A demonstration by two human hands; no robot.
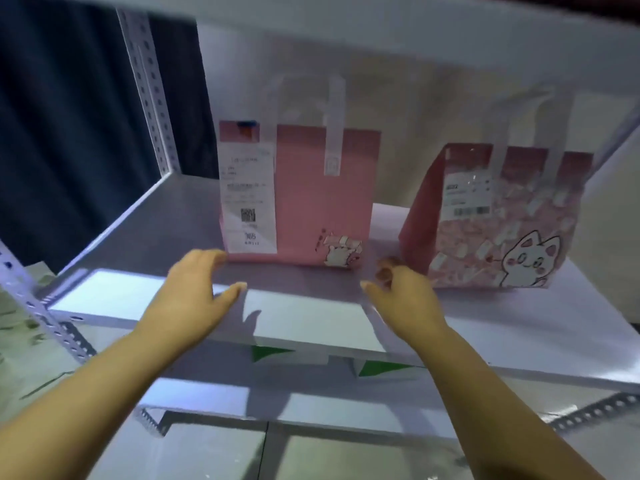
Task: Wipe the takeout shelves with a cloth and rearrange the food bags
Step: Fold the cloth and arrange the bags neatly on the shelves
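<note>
Both hands reach over the front edge of the shelf board [145, 230], and neither holds anything. Left hand [194, 289]: palm down, fingers straight and slightly spread, with the fingertips just beside the lower left corner of the plain pink bag [311, 202]. Contact cannot be confirmed. Right hand [403, 292]: empty, fingers loosely curled, placed between the two bags and just beside the lower left corner of the cat-print bag [502, 230].

Both bags stand upright on the shelf board with their handles up and a gap between them. The plain pink bag carries a long receipt [247, 195] on the left of its front face. The cat-print bag is turned slightly and carries a smaller label [467, 192]. An upper shelf [346, 32] sits close above the handles. A perforated upright [149, 84] stands at the left, and a lower shelf [311, 407] lies below. No cloth is in view.

Step in hand, as judged: rearranging the bags rather than wiping, since no cloth is held. The hands flank the base of the plain pink bag, so it is the likely item to be moved. Whether the shelf board has been wiped cannot be determined.

Next move calls for:
- closing both hands on the sides of the bag
- keeping the bag upright
- sliding it rather than lifting it, because clearance under the upper shelf looks limited
</note>
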